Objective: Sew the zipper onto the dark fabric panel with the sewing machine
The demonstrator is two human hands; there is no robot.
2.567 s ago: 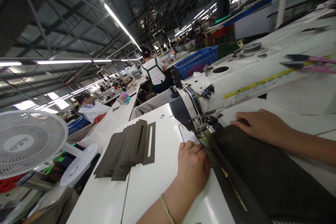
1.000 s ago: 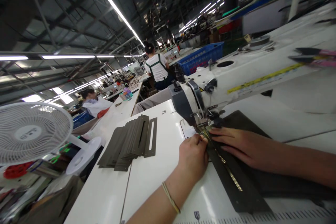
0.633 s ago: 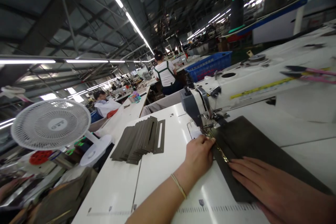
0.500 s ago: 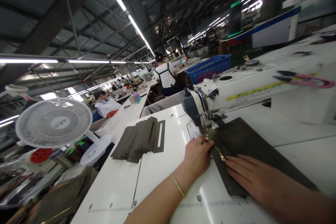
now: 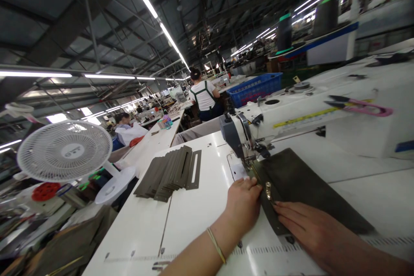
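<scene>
A dark olive panel (image 5: 300, 181) lies under the sewing machine head (image 5: 237, 136), with a gold zipper (image 5: 255, 172) along its left side. The gold zipper slider (image 5: 268, 190) stands up between my hands. My left hand (image 5: 244, 200) is closed at the panel's left edge, just in front of the presser foot, its fingertips pressed on the zipper strip. Flat on the panel's near part rests my right hand (image 5: 307, 226), fingers stretched out and fingertips by the zipper below the slider. To the left sits a fanned stack of dark slotted pieces (image 5: 164, 174).
Pink-handled thread snips (image 5: 362, 105) lie on the machine arm beside a yellow measuring tape (image 5: 300, 118). A white fan (image 5: 66, 151) stands at left. Beyond the table are a blue crate (image 5: 255, 88) and a co-worker (image 5: 203, 97) seen from behind.
The zipper slider now shows upright between my hands, where gold teeth showed before. The panel and my right hand have shifted slightly left in view, as the whole view has moved a little.
</scene>
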